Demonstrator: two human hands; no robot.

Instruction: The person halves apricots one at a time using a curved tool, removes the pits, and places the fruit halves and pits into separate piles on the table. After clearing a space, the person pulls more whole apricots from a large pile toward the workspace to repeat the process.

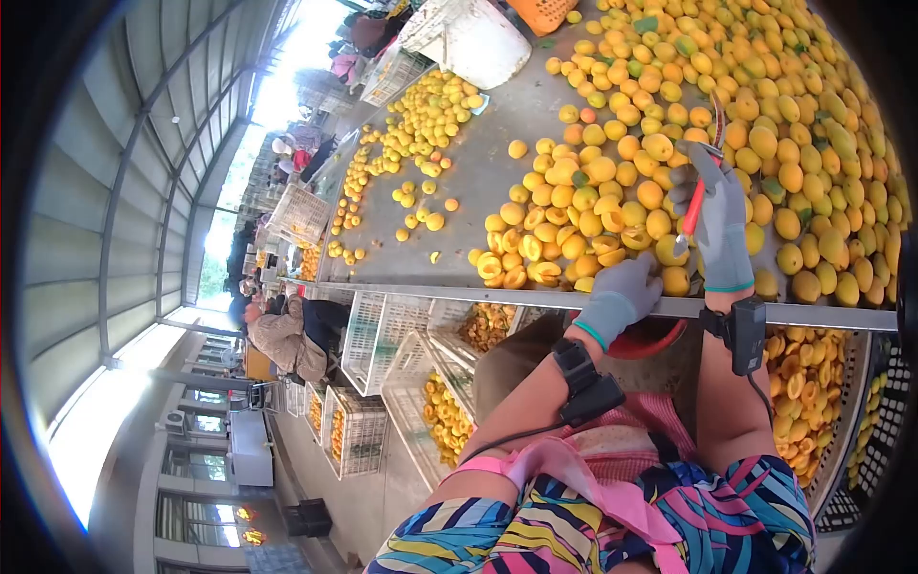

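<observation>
My left hand point(623, 295), in a grey glove, is at the near edge of the metal table point(459, 220). Its fingers are curled, and I cannot tell what is inside them. Beside its fingertips sits a whole apricot point(675, 280). My right hand point(715, 206), gloved too, is closed around a red-handled metal tool point(692, 209) with a pointed tip toward me and a slim curved part beyond the knuckles. Whole apricots point(765, 143) are heaped around and beyond this hand. To the left of my left hand lie split apricot halves point(514, 276), their cut faces showing.
Under the table edge, a red basin point(647, 339) is partly hidden by my arms. Apricot halves point(803, 392) fill a container at the right. White plastic crates point(356, 430) stand on the floor at left. A white bucket point(469, 40) rests on the table; a seated person point(292, 335) is farther off.
</observation>
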